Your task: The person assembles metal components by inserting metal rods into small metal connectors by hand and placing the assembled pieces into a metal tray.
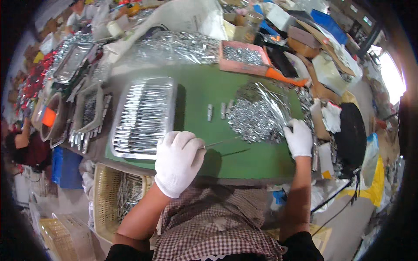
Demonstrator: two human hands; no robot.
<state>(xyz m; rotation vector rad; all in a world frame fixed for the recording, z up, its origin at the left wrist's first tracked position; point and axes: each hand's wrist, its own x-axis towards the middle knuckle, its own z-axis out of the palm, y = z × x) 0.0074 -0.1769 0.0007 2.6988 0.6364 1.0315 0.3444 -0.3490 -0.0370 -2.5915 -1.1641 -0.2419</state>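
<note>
White knitted-looking gloves are worn on both hands, above a green-topped counter [196, 95]. At the counter's near edge, left of its middle, a thin, straight metal rod [223, 142] is pinched between the curled fingers of the left hand [180, 163], its free end pointed rightward over the green surface. A shallow, rectangular silver metal tray [135, 155], filled with rows of slender shiny metal pieces [143, 113], is set toward the counter's left edge; its near right corner is hidden by that hand. Toward the right edge, a heap of small silver metal parts [252, 119] is spread, with long, slender metal rods [278, 108] laid across its right side. The bent fingers of the right hand [298, 139] are placed at the near end of these rods; whether any is gripped cannot be told. Between tray and heap, small oblong silver metal pieces [210, 112] are laid apart.
</note>
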